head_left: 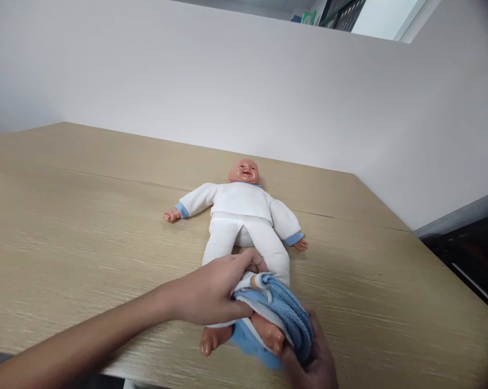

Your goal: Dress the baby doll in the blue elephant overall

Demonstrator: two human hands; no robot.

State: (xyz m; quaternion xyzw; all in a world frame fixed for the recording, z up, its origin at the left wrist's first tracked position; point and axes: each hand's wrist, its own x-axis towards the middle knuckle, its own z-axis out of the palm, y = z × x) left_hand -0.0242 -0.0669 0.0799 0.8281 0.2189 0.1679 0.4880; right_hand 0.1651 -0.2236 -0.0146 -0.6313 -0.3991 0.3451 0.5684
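A baby doll (244, 200) in a white top with blue cuffs lies on its back, its head toward the wall and its feet toward me. Blue and white doll pants (282, 302) are bunched around its lower leg on the right, with one bare foot (270, 335) poking out. My left hand (217, 286) grips the upper edge of the pants beside that leg. Lower right, my right hand (314, 356) pinches the cloth's outer edge near the foot. The other foot (215, 339) sticks out to the left, below my left wrist.
The doll rests on a wide wooden table (85, 227) with a thin seam across it. A white wall (187, 75) rises behind, with an opening at its top. At the right, beyond the table edge, stands a dark object (466, 254).
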